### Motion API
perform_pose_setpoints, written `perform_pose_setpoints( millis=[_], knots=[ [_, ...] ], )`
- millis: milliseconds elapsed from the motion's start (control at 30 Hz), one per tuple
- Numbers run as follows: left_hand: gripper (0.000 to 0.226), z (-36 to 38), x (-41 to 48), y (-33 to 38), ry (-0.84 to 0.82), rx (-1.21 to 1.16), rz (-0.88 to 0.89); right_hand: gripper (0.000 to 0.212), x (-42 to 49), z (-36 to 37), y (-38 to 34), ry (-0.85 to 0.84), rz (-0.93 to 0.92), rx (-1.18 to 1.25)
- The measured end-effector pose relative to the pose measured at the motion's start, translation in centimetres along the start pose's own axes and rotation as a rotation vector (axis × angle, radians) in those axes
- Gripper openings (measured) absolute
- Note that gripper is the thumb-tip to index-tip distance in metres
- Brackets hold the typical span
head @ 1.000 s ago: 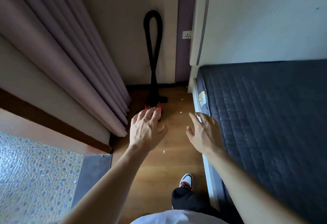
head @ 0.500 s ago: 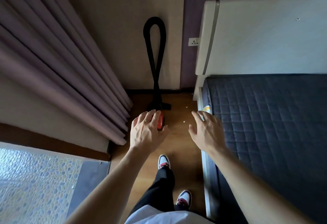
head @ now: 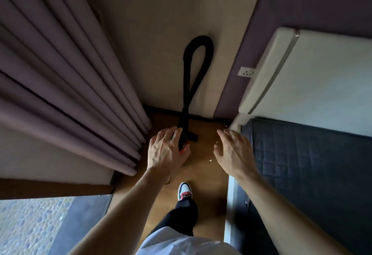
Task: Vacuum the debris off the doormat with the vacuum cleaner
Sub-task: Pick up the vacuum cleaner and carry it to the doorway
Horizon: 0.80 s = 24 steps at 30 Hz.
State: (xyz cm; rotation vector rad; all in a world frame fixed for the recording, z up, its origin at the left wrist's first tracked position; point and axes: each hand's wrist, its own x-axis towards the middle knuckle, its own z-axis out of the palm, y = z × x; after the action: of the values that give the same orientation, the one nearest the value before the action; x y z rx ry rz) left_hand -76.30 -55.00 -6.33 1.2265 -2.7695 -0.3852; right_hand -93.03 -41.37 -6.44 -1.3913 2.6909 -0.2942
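Observation:
A vacuum cleaner with a looped black hose (head: 198, 69) stands in the corner against the far wall, its red and black body (head: 182, 144) on the wooden floor. My left hand (head: 166, 152) hovers spread over that body and hides most of it; contact cannot be told. My right hand (head: 234, 151) is stretched out to the right of the vacuum, fingers straight, holding nothing. Small white crumbs (head: 210, 160) lie on the floor between my hands. No doormat is in view.
Pleated purple curtains (head: 70, 77) hang on the left. A bed with a dark quilted mattress (head: 314, 174) and white headboard (head: 314, 77) fills the right. A wall socket (head: 245, 71) sits beside the headboard. My foot in a red, white and black shoe (head: 185, 191) stands on the narrow floor strip.
I have stepped closer to the corner; the vacuum looms larger. Both hands stay outstretched, and my left hand now covers more of the vacuum's body.

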Motion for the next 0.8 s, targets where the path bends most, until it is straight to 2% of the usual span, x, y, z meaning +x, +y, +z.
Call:
perform_pose_setpoints(
  millis=[133,433,800],
  knots=[
    [0.063,-0.6,5.4,-1.5,-0.008,0.031,-0.015,0.049,6.6,0.2,-1.0,0.055,-0.079,0.002],
    [0.062,-0.9,11.0,-3.4,-0.004,0.042,-0.164,0.057,15.2,0.9,-1.9,-0.088,-0.207,0.025],
    [0.066,0.8,12.2,-0.5,0.04,-0.037,-0.517,0.056,23.4,2.9,0.2,-0.241,-0.46,0.077]
  ],
)
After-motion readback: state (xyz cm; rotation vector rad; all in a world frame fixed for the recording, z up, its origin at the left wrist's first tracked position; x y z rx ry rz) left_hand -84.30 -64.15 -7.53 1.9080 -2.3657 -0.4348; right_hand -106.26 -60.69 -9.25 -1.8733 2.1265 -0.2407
